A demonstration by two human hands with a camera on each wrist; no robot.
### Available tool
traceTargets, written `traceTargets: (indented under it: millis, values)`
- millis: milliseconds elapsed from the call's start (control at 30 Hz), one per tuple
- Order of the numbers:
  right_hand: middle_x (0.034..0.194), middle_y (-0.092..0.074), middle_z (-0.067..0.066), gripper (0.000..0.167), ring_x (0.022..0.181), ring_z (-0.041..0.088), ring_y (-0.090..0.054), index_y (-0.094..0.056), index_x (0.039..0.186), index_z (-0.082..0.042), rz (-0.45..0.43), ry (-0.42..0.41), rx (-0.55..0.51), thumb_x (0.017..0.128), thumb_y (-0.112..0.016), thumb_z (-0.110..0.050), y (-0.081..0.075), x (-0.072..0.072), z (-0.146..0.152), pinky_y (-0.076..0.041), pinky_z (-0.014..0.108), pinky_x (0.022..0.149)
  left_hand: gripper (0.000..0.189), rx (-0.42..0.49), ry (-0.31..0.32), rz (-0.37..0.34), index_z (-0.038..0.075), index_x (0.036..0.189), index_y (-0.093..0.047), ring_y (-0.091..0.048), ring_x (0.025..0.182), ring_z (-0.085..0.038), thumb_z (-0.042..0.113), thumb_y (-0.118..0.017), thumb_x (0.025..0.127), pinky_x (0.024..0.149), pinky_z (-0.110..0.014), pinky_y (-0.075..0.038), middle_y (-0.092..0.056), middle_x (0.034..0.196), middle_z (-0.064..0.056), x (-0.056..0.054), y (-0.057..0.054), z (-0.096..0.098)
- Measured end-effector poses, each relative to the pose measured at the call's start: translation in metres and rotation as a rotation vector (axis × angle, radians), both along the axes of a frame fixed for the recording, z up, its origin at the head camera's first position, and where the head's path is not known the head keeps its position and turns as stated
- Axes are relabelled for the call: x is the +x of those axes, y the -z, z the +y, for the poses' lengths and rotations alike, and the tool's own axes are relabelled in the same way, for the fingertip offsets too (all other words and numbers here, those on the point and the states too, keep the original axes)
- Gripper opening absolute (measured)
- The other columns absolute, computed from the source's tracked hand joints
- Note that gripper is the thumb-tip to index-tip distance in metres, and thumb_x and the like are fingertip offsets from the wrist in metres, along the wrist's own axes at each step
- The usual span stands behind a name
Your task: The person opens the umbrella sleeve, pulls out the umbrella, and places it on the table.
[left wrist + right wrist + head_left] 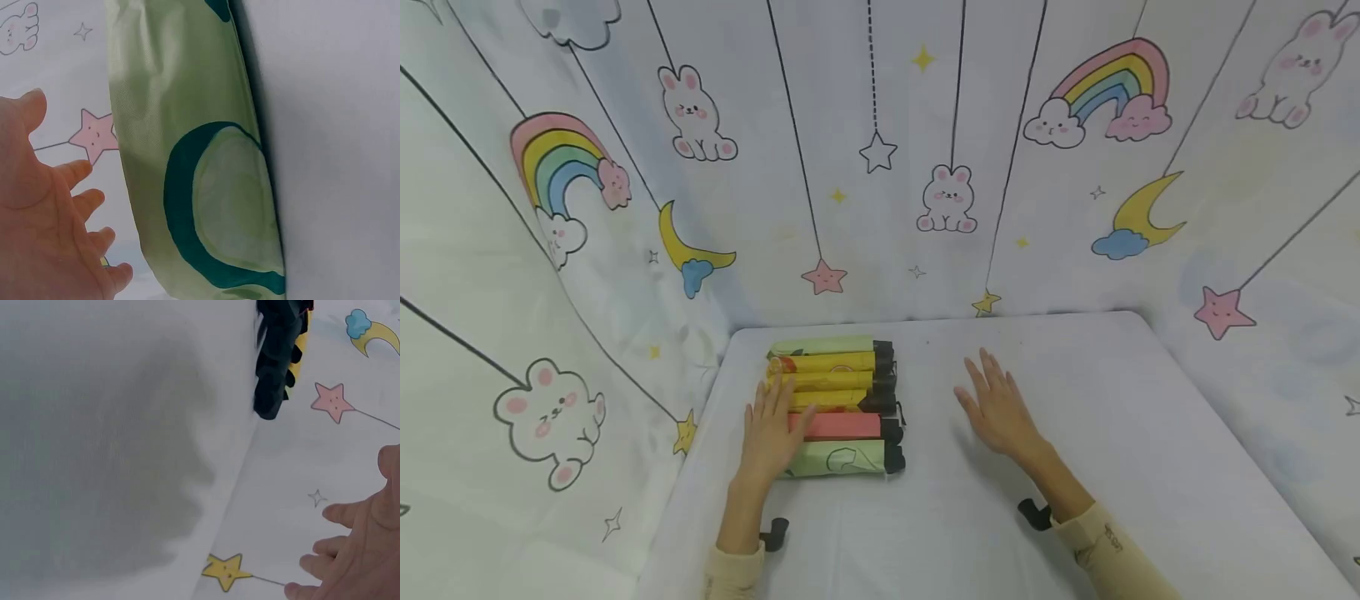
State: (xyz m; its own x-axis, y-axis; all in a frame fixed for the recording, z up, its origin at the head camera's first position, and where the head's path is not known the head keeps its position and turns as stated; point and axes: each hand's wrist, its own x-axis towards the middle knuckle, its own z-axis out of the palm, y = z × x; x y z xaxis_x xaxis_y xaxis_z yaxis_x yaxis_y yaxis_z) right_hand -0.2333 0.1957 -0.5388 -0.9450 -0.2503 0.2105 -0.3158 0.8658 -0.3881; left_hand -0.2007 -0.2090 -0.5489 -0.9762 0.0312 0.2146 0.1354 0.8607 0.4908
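Note:
Several folded umbrellas in coloured sleeves lie side by side on the table, their black handles (pixel 270 387) facing right. From the near side come a light green umbrella (pixel 850 457), a red umbrella (pixel 842 427), yellow umbrellas (pixel 835 381) and another green umbrella (pixel 827 345) at the back. My left hand (pixel 771 433) is spread over the left ends of the row, hiding parts of them; whether it touches them I cannot tell. A green sleeve with a dark green ring fills the middle of the left wrist view. To the right of the row, my right hand (pixel 1002 414) hovers with fingers extended, holding nothing.
The white table (pixel 940 533) has rounded far corners. Behind and beside it hangs a white cloth (pixel 895 267) printed with rabbits, stars, moons and rainbows. A small black piece (pixel 1036 514) sits by the right wrist, another (pixel 775 534) by the left.

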Motion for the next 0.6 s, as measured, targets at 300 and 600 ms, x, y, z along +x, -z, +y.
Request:
traceTargets:
  millis: [300,600]
  values:
    - [0.173,-0.013,0.022,0.069,0.159,0.040,-0.013,-0.029,0.164,-0.005,0.000,-0.014,-0.039,0.113,-0.033,-0.051,0.004,0.009,-0.012,-0.014,0.064,0.128,0.076,0.101,-0.025,-0.017,0.008,0.164,-0.029,-0.004,0.158,-0.049,0.055,-0.047,0.108,0.121,-0.077,-0.007,-0.020,0.171,-0.020,0.015,-0.003,-0.007]
    - [0.173,-0.013,0.019,0.070,0.159,0.037,-0.014,-0.028,0.165,-0.006,-0.013,-0.012,-0.093,0.113,-0.032,-0.053,0.006,0.019,-0.030,-0.015,0.060,0.129,0.076,0.212,-0.057,-0.017,0.014,0.168,-0.020,0.000,0.159,-0.046,0.054,-0.046,0.109,0.123,-0.075,-0.005,-0.017,0.173,-0.017,0.031,-0.013,-0.010]
